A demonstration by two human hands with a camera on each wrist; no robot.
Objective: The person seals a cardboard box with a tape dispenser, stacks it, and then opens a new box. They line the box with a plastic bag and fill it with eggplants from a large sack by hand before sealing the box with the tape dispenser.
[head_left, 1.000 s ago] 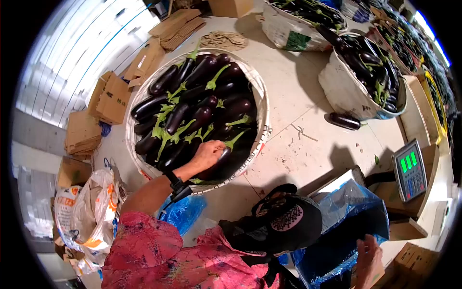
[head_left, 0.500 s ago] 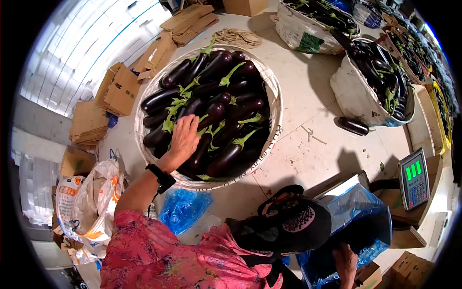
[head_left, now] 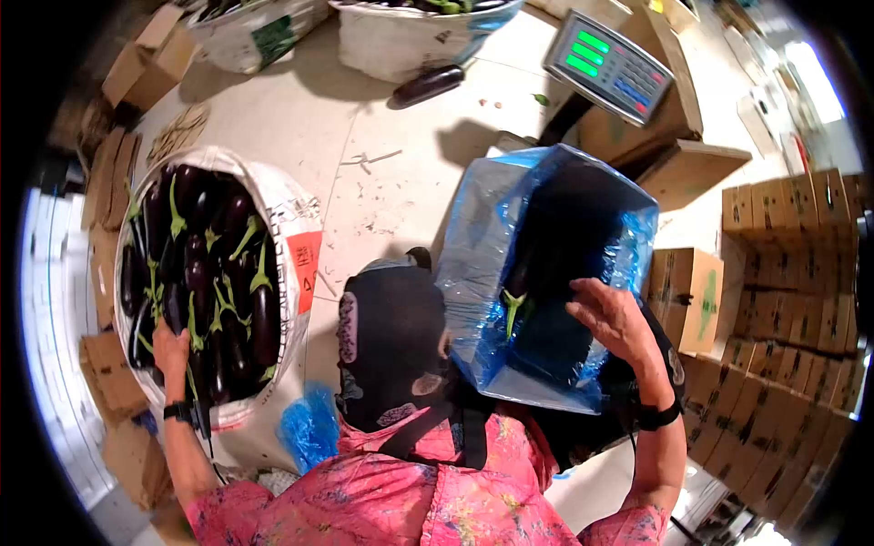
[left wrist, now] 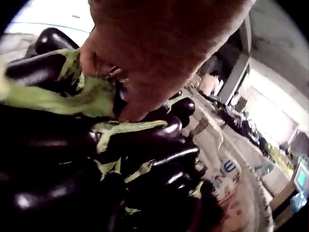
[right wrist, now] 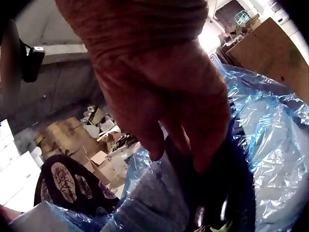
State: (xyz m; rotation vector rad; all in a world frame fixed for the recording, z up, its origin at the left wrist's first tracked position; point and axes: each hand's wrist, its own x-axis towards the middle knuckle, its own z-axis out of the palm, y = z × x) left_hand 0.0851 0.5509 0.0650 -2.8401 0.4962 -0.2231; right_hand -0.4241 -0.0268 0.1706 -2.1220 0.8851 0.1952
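Observation:
At the left of the head view, a round white woven sack (head_left: pixel 299 211) is full of dark purple eggplants with green stems. My left hand (head_left: pixel 170 351) reaches into its near left part. In the left wrist view, the thumb and fingers close round the green cap of one eggplant (left wrist: pixel 94 96), which lies among the others. My right hand (head_left: pixel 617 318) is above a box lined with blue plastic (head_left: pixel 473 264), its fingers loosely bent with nothing in them. Inside the box lies an eggplant (head_left: pixel 521 273), its green stem toward me.
Behind the box stands a scale display (head_left: pixel 608 68) with green digits. A single eggplant (head_left: pixel 428 86) lies on the floor by another filled sack (head_left: pixel 387 45). Cardboard boxes (head_left: pixel 774 364) are stacked at the right. Blue plastic (head_left: pixel 309 426) lies near the white sack.
The head view has swung right, bringing the box to the middle. My left hand has moved from the sack's near side to its left part. My right hand has shifted over the box.

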